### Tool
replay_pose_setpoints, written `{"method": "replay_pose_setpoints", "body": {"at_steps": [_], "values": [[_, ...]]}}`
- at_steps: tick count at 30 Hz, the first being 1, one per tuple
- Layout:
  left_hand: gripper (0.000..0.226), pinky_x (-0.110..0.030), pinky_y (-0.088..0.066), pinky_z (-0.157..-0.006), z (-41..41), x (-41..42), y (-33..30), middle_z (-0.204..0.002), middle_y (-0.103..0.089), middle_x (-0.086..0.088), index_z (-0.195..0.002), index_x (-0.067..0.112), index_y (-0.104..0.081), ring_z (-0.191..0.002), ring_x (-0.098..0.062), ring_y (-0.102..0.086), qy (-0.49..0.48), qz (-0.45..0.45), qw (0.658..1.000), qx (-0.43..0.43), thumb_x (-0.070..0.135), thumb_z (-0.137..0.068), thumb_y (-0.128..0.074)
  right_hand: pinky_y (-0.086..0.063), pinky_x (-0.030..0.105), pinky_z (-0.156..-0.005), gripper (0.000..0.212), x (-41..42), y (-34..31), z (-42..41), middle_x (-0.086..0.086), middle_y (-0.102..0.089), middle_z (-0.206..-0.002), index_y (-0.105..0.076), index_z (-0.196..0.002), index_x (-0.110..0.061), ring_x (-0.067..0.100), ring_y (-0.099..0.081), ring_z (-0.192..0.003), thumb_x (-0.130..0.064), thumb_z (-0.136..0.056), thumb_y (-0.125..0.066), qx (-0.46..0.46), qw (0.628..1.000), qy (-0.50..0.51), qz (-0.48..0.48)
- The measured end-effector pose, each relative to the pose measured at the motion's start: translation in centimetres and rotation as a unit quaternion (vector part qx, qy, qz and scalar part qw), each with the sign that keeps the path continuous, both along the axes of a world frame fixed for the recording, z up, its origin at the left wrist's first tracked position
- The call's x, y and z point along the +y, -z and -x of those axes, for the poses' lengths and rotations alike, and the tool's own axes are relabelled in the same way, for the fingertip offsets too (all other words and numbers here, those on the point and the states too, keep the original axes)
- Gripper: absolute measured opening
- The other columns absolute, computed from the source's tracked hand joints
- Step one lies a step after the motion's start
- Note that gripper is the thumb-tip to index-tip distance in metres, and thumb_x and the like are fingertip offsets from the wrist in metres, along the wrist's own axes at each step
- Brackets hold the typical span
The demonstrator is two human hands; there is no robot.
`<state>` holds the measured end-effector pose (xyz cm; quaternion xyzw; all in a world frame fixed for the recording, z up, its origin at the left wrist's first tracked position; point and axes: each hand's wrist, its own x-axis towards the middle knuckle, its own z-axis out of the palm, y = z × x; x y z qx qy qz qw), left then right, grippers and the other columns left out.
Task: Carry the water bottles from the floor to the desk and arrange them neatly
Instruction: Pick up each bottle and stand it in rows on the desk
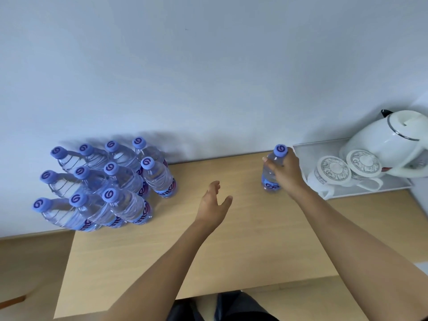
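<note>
Watch the cups (333, 172) and tray (308, 148) just beside the lone bottle (271, 174); a careless sweep could knock them or tip it. Your right hand (286, 169) grips that bottle, standing on the desk (231, 251) well apart from the bottle group (104, 184). Your left hand (214, 202) hovers spread, holding nothing.
</note>
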<state>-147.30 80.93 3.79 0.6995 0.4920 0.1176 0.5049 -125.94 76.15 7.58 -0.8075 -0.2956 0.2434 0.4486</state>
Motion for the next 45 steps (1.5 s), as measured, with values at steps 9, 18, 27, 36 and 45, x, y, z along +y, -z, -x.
{"method": "replay_pose_setpoints", "body": {"at_steps": [9,18,27,36,45], "values": [[0.08,-0.024,-0.039,-0.101,3.5,0.6,-4.7,-0.134,-0.05,0.022,-0.138,0.032,-0.041,-0.126,0.005,-0.046,0.13,0.088,0.985,-0.075,0.036,-0.072,-0.086,-0.048,0.022,-0.083,0.024,-1.1,-6.0,5.8,-0.003,-0.07,-0.093,-0.062,-0.104,-0.003,0.009,-0.066,-0.091,-0.026,-0.096,-0.062,0.214,0.955,-0.206,-0.017],[0.055,-0.037,-0.052,-0.074,8.8,1.3,-11.3,-0.091,-0.069,-0.002,-0.109,0.02,-0.058,-0.082,-0.016,-0.064,0.154,0.154,0.957,-0.191,0.031,-0.063,-0.087,-0.053,0.031,-0.078,0.017,1.7,-13.3,11.8,0.001,-0.071,-0.092,-0.067,-0.091,-0.02,0.016,-0.069,-0.085,-0.037,-0.088,-0.068,0.302,0.919,-0.226,-0.115],[0.051,-0.032,-0.055,-0.066,11.6,1.1,-14.3,-0.089,-0.071,-0.01,-0.106,0.008,-0.057,-0.072,-0.016,-0.067,0.018,0.092,0.968,-0.234,0.01,-0.064,-0.087,-0.056,0.033,-0.067,0.035,4.4,-16.1,17.8,0.005,-0.07,-0.083,-0.06,-0.098,-0.01,0.022,-0.069,-0.074,-0.033,-0.078,-0.077,0.26,0.935,-0.147,-0.19],[0.07,-0.035,-0.06,-0.074,14.0,1.3,-14.8,-0.095,-0.072,-0.003,-0.111,0.017,-0.056,-0.084,-0.016,-0.07,0.041,0.102,0.969,-0.224,0.028,-0.052,-0.092,-0.056,0.044,-0.066,0.022,5.6,-16.1,20.9,0.01,-0.063,-0.068,-0.059,-0.079,-0.015,0.03,-0.063,-0.063,-0.011,-0.067,-0.077,0.276,0.935,-0.077,-0.209],[0.072,-0.031,-0.056,-0.079,14.9,1.7,-16.4,-0.096,-0.071,-0.006,-0.117,0.01,-0.056,-0.087,-0.018,-0.068,0.076,0.16,0.944,-0.277,0.023,-0.053,-0.088,-0.057,0.037,-0.068,0.017,5.6,-17.6,20.3,0.011,-0.066,-0.083,-0.064,-0.08,-0.018,0.031,-0.069,-0.073,-0.012,-0.067,-0.073,0.367,0.892,-0.135,-0.226]]}}
